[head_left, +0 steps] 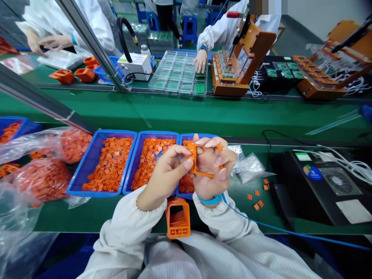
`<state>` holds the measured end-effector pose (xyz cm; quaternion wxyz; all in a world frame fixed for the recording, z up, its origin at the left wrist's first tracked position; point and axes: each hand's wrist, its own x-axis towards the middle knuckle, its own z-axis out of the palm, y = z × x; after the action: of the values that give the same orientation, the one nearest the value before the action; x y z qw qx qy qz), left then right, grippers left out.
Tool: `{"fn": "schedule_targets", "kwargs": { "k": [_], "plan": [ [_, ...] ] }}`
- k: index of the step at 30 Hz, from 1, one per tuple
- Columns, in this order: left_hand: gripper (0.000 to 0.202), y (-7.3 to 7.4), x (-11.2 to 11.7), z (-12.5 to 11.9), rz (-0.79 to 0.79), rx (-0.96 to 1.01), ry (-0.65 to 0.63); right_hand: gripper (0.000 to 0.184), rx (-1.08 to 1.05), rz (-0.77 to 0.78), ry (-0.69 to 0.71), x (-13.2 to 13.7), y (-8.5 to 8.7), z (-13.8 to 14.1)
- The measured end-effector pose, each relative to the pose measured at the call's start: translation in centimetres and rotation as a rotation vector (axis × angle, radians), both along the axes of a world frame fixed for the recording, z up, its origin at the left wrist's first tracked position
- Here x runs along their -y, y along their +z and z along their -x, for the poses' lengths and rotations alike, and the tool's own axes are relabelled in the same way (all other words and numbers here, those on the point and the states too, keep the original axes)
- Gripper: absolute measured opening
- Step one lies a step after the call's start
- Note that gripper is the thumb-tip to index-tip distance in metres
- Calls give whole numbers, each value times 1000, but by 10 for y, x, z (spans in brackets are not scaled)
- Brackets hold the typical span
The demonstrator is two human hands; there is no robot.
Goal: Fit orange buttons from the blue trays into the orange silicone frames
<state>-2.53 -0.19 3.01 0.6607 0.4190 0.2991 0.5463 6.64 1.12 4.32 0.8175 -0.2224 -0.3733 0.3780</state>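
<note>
Left hand (165, 172) and right hand (215, 168) close together, fingers curled, seemingly pinched.

Across the green belt (203, 112) a clear compartment tray (167, 64) lies beside an orange fixture (260, 42).

The orange frame (194, 155) — mostly behind the right hand (213, 170), perhaps rectangular.

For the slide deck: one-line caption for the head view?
Assembly bench: left hand and right hand hold an orange frame over blue trays of small orange parts.
</note>
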Motion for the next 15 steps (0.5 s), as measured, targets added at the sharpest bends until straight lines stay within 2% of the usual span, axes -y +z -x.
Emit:
{"fn": "schedule_targets", "kwargs": {
  "k": [4,6,10,15],
  "plan": [
    [41,7,0,-2,171,143,-49,28,18,-151,-51,-8,-10,4],
    [42,8,-1,-1,214,175,-76,29,51,-160,-89,-10,-12,5],
    [32,7,-4,-1,207,161,-130,33,86,-124,-156,-11,-14,9],
    [34,6,-3,-1,174,142,-99,39,99,-134,-120,-9,-17,10]
  ]
}}
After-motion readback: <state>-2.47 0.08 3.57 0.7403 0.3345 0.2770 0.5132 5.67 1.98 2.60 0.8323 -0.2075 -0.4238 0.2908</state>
